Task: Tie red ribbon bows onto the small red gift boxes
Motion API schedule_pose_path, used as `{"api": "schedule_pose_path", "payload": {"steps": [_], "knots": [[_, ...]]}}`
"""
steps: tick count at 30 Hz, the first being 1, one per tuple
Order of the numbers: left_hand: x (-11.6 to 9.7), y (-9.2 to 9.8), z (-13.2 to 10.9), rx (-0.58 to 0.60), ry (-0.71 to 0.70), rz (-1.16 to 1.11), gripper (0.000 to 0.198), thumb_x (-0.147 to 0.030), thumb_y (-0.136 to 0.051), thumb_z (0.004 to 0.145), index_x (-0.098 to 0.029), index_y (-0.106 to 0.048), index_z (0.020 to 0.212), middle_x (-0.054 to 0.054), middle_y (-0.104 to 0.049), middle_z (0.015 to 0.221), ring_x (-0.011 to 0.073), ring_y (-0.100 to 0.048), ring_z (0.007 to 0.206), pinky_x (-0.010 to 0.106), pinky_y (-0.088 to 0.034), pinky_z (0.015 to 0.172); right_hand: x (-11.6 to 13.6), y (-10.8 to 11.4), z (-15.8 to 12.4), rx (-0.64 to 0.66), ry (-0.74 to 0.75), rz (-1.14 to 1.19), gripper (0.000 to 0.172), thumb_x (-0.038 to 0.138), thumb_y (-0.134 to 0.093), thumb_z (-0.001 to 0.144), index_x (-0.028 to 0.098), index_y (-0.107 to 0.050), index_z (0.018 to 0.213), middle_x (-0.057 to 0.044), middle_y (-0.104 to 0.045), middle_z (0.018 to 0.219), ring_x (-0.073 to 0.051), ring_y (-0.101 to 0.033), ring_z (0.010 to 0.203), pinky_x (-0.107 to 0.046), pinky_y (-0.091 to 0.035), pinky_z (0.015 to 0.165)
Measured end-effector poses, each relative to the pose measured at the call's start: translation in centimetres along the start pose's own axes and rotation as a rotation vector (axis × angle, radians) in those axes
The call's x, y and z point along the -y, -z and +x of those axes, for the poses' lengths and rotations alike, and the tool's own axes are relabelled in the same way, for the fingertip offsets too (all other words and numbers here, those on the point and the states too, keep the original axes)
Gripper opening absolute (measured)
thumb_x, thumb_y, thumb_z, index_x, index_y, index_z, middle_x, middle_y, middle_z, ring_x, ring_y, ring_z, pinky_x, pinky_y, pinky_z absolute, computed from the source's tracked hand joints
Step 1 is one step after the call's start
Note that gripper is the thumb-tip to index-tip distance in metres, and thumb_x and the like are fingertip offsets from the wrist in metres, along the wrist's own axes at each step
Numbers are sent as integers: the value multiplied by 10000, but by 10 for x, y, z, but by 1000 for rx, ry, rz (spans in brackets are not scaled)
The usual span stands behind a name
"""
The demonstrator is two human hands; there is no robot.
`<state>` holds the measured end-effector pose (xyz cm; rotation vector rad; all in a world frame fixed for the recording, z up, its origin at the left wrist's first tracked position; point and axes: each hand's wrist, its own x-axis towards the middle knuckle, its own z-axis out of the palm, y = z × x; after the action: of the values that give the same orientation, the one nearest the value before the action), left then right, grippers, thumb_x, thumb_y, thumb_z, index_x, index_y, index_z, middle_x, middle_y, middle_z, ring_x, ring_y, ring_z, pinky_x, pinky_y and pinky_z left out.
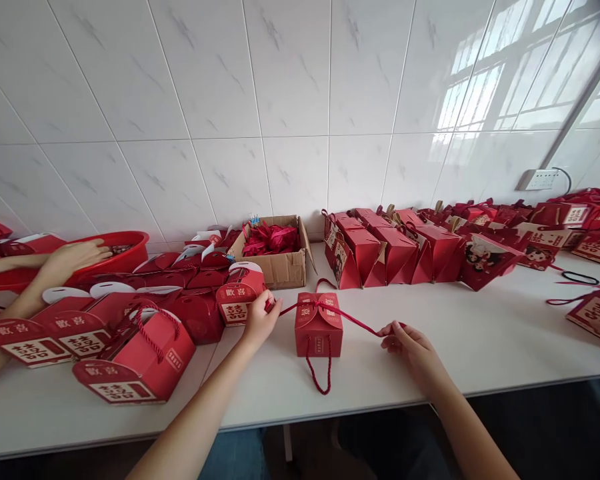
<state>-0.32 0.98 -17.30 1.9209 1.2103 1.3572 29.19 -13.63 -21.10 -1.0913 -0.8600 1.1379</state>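
A small red gift box (319,339) with light lettering stands upright on the white table in front of me. A dark red ribbon (356,323) crosses over its top and is drawn out to both sides. My left hand (261,320) pinches one end, left of the box and beside another red box (240,293). To the right, my right hand (409,343) is closed on the other end, held just above the table. A twisted rope handle (320,388) hangs down the box's near side. Another handle loop rises behind it.
A cardboard box (276,268) of red ribbons stands behind. Red boxes (137,353) crowd the left, where another person's hands (75,259) reach into a red basin (135,250). Taller red boxes (365,250) line the back right. The table's front edge (380,408) is close to me.
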Motion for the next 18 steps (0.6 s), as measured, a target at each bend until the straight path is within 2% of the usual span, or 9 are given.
{"api": "schedule_pose_path", "payload": {"steps": [10,18], "knots": [[2,-3,-11,84,-40,62,296,-315,-508,792,-212,-291,618,-65,-280,561,112,-296,546,234,-265,551,-6,-1,-2,-21,44,-66,395,576,-606,797,194,-694,749,-50,-643,827,-158,-529,707,-277,-387,663],[2,-3,-15,126,-74,97,285,-304,-490,790,-212,-285,616,-66,-279,553,106,-281,528,231,-247,532,-7,1,-6,-81,58,-29,386,568,-618,790,192,-684,732,-44,-603,721,-166,-503,684,-289,-386,656]]}}
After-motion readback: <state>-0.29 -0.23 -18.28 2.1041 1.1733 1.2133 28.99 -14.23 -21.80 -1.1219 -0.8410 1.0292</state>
